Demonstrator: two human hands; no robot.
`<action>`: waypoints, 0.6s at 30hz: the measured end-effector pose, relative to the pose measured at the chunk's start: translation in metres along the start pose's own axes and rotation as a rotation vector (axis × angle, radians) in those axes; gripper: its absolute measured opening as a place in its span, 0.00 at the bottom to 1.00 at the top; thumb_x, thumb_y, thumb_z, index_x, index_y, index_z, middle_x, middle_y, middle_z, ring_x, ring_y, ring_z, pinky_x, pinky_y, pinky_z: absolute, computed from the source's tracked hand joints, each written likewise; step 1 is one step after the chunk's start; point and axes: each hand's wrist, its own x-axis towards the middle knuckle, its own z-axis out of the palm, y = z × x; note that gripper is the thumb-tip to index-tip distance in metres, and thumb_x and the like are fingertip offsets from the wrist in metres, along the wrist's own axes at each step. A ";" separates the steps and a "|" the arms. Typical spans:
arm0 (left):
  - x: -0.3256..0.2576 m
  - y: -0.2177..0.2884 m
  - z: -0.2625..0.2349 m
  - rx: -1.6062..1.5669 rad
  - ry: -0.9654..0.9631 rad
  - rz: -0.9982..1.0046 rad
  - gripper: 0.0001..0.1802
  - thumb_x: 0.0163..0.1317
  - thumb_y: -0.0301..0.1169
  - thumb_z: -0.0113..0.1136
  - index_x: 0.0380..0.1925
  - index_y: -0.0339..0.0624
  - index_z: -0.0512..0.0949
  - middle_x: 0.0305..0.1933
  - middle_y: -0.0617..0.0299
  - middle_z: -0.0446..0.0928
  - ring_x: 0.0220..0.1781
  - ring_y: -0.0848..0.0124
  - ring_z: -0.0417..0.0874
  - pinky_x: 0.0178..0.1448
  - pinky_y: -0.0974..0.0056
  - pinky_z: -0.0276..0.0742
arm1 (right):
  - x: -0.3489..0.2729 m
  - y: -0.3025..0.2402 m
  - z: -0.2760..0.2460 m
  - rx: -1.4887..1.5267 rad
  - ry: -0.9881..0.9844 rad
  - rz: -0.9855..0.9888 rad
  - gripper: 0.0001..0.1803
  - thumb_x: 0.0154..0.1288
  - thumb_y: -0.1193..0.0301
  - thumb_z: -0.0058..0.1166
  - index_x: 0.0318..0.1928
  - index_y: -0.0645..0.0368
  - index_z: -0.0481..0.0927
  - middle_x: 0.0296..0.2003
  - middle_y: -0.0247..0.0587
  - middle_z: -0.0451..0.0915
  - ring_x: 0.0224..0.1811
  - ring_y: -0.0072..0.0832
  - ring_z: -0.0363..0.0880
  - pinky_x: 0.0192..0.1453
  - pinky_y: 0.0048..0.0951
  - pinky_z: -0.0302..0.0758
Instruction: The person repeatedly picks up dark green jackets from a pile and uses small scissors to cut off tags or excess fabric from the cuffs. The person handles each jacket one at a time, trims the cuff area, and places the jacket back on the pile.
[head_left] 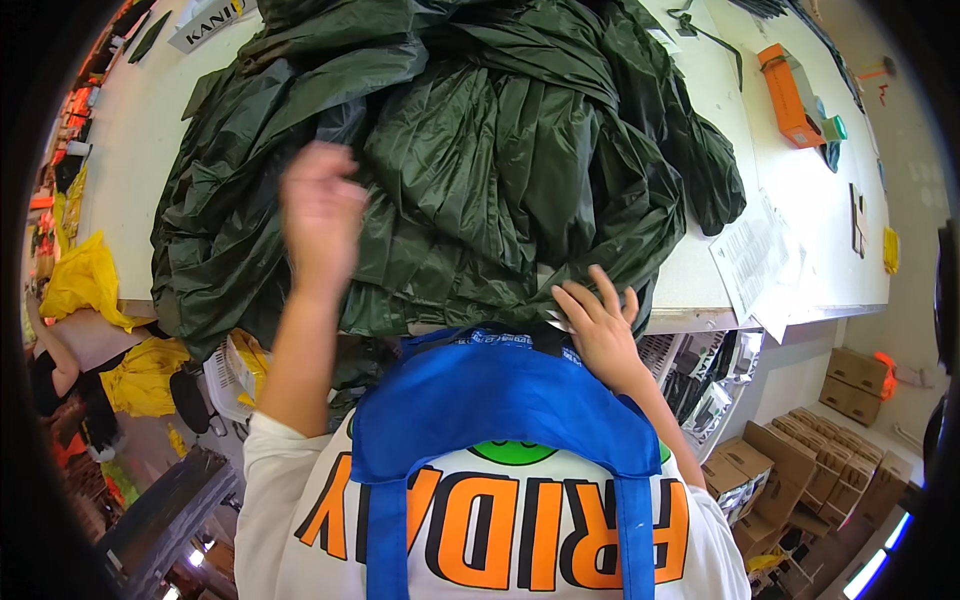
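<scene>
A large heap of dark green, shiny, coated fabric (450,160) lies bunched in folds over the white table and hangs past its near edge. Above its left part is my left hand (322,205), smeared by motion, so its fingers and anything in them are unclear. My right hand (603,325) rests on the near right part of the fabric with its fingers spread. Beside its thumb side shows a small pale pointed thing (560,321); whether the hand touches or holds it cannot be made out.
Papers (752,262) lie on the table's right side, with an orange box (790,95) and a green-ended spool (833,128) farther back. Yellow fabric (85,280) and another person's arm (55,350) are at left. Cardboard boxes (790,470) stand below right.
</scene>
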 end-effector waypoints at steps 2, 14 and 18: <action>-0.034 -0.002 0.047 -0.180 -0.463 -0.318 0.26 0.54 0.23 0.57 0.54 0.41 0.65 0.52 0.59 0.68 0.49 0.72 0.73 0.51 0.69 0.71 | 0.006 0.014 0.009 -0.036 -0.116 -0.032 0.13 0.50 0.75 0.52 0.39 0.49 0.77 0.36 0.28 0.73 0.51 0.31 0.68 0.59 0.53 0.50; -0.046 0.047 0.101 -0.726 -1.158 -0.511 0.54 0.45 0.37 0.70 0.68 0.42 0.46 0.64 0.52 0.61 0.67 0.61 0.61 0.68 0.57 0.54 | 0.086 0.018 -0.090 1.314 0.492 0.526 0.11 0.66 0.80 0.36 0.44 0.65 0.72 0.37 0.33 0.76 0.39 0.17 0.72 0.47 0.19 0.68; -0.044 0.076 0.092 -0.892 -0.988 -0.526 0.43 0.52 0.29 0.66 0.65 0.36 0.53 0.62 0.57 0.64 0.63 0.68 0.65 0.66 0.62 0.60 | 0.101 0.017 -0.078 1.259 0.456 0.509 0.10 0.65 0.78 0.40 0.43 0.65 0.73 0.36 0.32 0.76 0.38 0.16 0.70 0.45 0.18 0.67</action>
